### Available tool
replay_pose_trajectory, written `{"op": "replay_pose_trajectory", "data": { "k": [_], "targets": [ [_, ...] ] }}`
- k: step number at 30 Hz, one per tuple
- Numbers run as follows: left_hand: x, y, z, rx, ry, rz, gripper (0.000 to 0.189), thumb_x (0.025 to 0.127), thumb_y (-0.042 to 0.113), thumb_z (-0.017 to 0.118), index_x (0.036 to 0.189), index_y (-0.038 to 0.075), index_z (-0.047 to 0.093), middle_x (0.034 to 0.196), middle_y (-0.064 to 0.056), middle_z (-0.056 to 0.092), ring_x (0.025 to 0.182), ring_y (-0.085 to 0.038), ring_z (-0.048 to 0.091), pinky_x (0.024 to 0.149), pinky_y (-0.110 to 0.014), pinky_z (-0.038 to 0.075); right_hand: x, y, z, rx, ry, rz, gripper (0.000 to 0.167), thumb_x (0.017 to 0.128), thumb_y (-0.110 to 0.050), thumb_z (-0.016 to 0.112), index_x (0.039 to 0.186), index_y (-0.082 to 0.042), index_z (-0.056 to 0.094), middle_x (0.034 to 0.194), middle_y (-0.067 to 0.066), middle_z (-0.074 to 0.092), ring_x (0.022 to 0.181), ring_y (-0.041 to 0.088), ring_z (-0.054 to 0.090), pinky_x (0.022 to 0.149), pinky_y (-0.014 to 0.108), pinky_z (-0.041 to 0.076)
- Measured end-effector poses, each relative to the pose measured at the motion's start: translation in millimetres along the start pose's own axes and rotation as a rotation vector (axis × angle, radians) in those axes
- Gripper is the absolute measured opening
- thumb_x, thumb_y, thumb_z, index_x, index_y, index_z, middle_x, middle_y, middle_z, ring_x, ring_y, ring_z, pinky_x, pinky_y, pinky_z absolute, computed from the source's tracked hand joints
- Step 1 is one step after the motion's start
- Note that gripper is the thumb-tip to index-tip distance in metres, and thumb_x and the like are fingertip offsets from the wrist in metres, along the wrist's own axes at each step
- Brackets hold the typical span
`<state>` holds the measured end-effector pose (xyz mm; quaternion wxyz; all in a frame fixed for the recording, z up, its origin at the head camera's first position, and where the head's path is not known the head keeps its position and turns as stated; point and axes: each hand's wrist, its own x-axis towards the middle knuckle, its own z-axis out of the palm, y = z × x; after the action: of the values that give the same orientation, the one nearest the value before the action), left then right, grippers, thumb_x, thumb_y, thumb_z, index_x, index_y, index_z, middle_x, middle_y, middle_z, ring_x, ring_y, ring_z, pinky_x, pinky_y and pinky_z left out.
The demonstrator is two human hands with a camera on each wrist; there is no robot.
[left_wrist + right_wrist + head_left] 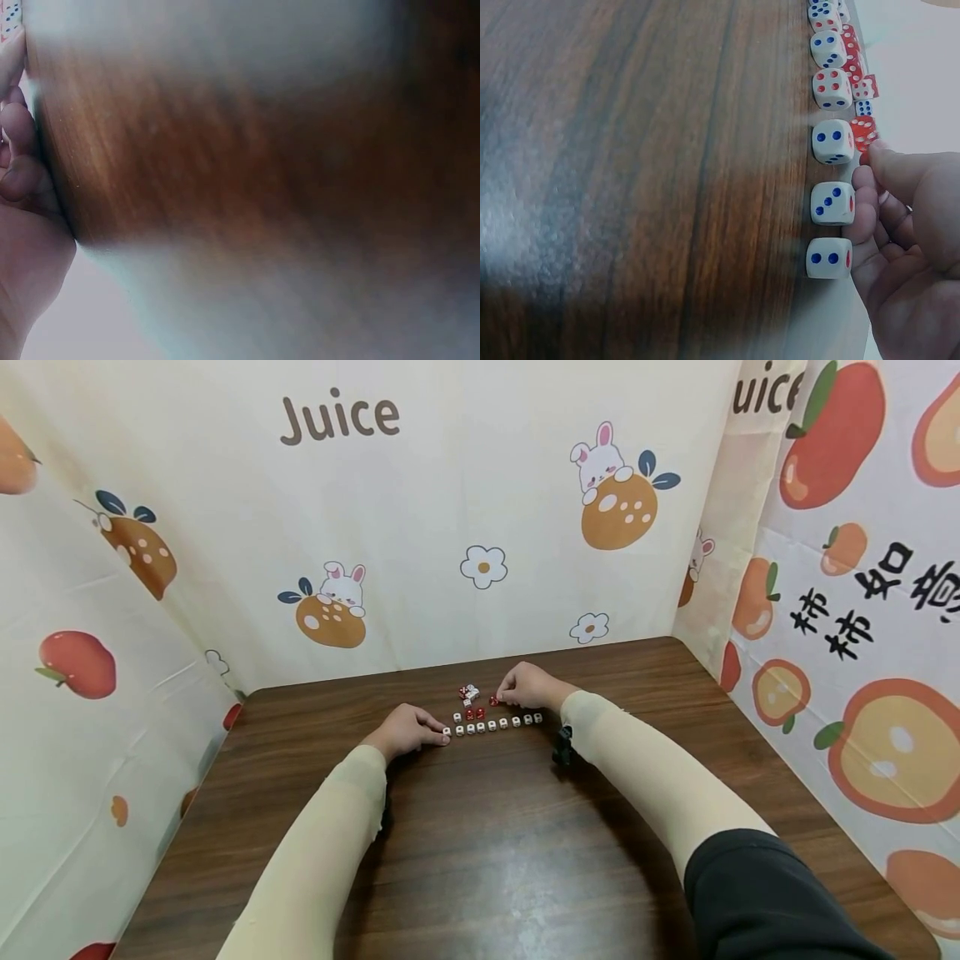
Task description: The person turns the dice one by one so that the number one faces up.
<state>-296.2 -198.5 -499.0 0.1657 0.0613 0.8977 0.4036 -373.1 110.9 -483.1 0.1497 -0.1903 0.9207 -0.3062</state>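
Note:
Near the back of the table, my left hand (408,729) holds the white die (447,732) at the left end of a row of white dice (492,726). In the left wrist view, that hand (26,195) is cut off at the left edge, so its grip is mostly hidden. My right hand (528,687) pinches a red die (493,700) behind the row. The right wrist view shows the red die (863,132) at the fingertips, beside the white dice (832,203). Two red dice (480,713) and a white die (457,717) stand between the row and a small pile.
A small pile of red and white dice (469,693) lies behind the row. The brown wooden table (465,843) reaches back to a printed curtain (420,527), with more printed cloth (847,635) on the right side.

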Motion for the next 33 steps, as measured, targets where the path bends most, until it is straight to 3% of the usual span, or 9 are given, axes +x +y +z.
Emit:
{"op": "replay_pose_trajectory", "data": {
  "k": [5,12,22,33],
  "targets": [
    [0.5,-1.2,-0.5,0.001,-0.001,-0.002,0.019,0.094,0.025,0.096,0.108,0.013,0.092,0.120,-0.006,0.086,0.073,-0.012,0.059,0.066,-0.027,0.054,0.4,1.0,0.8,0.000,-0.007,0.000,0.018,0.111,-0.025,0.077,0.110,-0.014,0.090,0.091,0.001,0.082,0.076,0.012,0.068,0.071,0.027,0.056],
    [0.5,-0.6,0.0,-0.002,-0.002,-0.009,0.019,0.094,0.024,0.096,0.109,0.013,0.092,0.119,-0.006,0.086,0.069,-0.012,0.057,0.065,-0.026,0.054,-0.8,1.0,5.1,0.022,0.011,-0.029,0.028,0.096,-0.028,0.094,0.116,-0.008,0.088,0.093,0.002,0.083,0.080,0.012,0.067,0.077,0.028,0.055],
    [4.8,-4.2,0.1,-0.011,-0.011,-0.005,0.019,0.094,0.026,0.096,0.108,0.014,0.093,0.117,-0.004,0.086,0.069,-0.011,0.058,0.064,-0.026,0.055,-0.5,1.0,10.4,0.026,0.043,-0.008,0.018,0.099,-0.024,0.090,0.110,-0.009,0.090,0.095,0.002,0.086,0.083,0.014,0.068,0.081,0.031,0.056],
    [1.9,-3.0,-1.2,-0.008,-0.012,-0.004,0.019,0.094,0.024,0.097,0.108,0.013,0.093,0.117,-0.005,0.086,0.069,-0.012,0.058,0.065,-0.027,0.054,2.1,13.4,8.0,0.064,-0.044,-0.112,0.017,0.098,-0.026,0.090,0.112,-0.016,0.092,0.093,-0.004,0.087,0.084,0.012,0.069,0.081,0.031,0.056]
  ]
}}
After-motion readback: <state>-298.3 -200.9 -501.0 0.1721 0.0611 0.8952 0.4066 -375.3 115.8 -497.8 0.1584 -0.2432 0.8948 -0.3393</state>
